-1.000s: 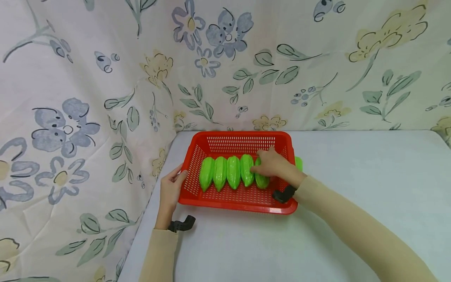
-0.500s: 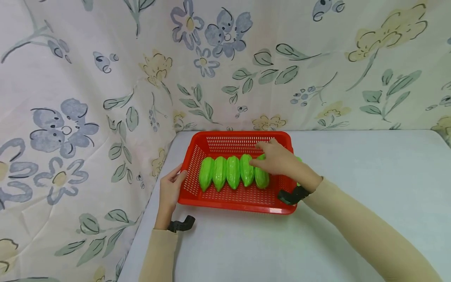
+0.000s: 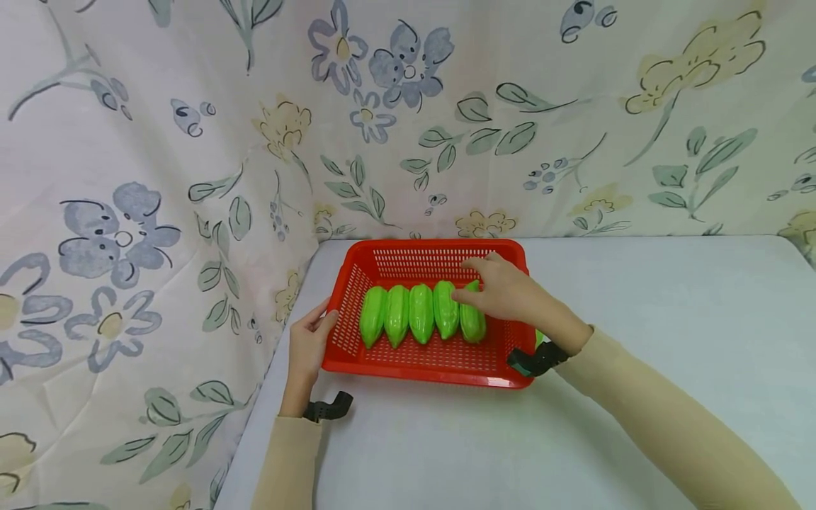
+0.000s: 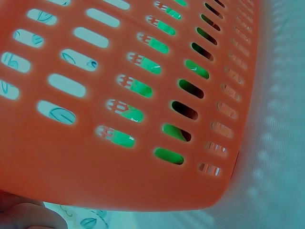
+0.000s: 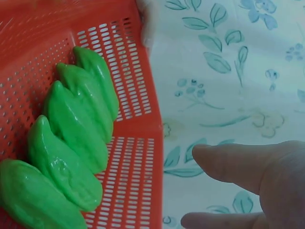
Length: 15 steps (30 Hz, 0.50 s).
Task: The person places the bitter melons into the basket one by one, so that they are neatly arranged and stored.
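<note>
Several glossy green star fruits (image 3: 421,314) lie side by side in a row inside the red perforated basket (image 3: 421,370). My left hand (image 3: 308,347) grips the basket's left rim; in the left wrist view its fingers (image 4: 31,217) show at the rim's edge. Over the basket's right part, my right hand (image 3: 513,292) hovers above the rightmost star fruit (image 3: 472,326), partly covering it. The right wrist view shows its fingers (image 5: 228,164) straight and spread apart, with nothing between them. There the ridged star fruits (image 5: 64,164) point their tips the same way.
Another green thing (image 3: 539,337) shows just outside the basket's right wall, mostly hidden by the wall and my right arm. The white table (image 3: 669,319) extends to the right and front. Floral cloth (image 3: 574,127) hangs behind and to the left.
My right hand has let go of the rightmost star fruit and drawn back slightly up and to the right. The left hand and basket stay in place.
</note>
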{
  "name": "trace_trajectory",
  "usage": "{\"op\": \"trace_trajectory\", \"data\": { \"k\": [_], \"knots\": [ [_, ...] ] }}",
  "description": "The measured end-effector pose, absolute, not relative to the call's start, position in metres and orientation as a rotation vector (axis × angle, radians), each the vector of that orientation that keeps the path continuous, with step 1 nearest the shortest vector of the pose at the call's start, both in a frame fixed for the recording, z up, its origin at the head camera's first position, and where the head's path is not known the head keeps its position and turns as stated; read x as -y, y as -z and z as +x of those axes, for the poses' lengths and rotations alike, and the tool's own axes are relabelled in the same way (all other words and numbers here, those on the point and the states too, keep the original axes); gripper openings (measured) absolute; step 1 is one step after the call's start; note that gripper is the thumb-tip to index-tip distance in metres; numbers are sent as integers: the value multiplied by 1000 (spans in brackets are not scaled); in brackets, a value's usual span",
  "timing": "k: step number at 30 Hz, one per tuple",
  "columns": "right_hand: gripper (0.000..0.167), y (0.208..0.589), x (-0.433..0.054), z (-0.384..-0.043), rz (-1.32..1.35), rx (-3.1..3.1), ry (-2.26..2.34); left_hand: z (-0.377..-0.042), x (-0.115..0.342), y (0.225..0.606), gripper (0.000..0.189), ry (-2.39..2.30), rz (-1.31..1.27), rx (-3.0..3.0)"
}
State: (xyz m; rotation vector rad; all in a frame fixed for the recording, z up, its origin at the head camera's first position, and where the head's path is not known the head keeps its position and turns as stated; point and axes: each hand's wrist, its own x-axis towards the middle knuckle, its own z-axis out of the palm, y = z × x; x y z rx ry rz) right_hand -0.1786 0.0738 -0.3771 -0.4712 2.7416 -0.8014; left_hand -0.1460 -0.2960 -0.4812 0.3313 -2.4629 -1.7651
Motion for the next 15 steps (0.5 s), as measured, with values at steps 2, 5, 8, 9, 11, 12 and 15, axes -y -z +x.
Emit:
{"op": "trace_trajectory", "data": {
  "k": [2, 5, 8, 9, 11, 12, 15],
  "knots": [
    [69, 377, -73, -178, -478, -2738, 812, -146, 296, 481, 49, 1770, 330, 2459],
    [70, 376, -72, -177, -484, -2738, 828, -145, 296, 482, 49, 1774, 332, 2458],
    [69, 376, -74, -176, -489, -2747, 850, -145, 297, 482, 49, 1771, 335, 2464],
    [68, 375, -74, -176, -493, -2750, 859, -145, 297, 482, 49, 1768, 336, 2466],
    [66, 375, -76, -175, -507, -2757, 882, -145, 296, 481, 49, 1763, 335, 2466],
    [64, 375, -77, -174, -511, -2759, 894, -146, 296, 482, 48, 1764, 331, 2461],
    [62, 375, -81, -173, -522, -2764, 920, -146, 295, 481, 47, 1765, 317, 2451]
  ]
}}
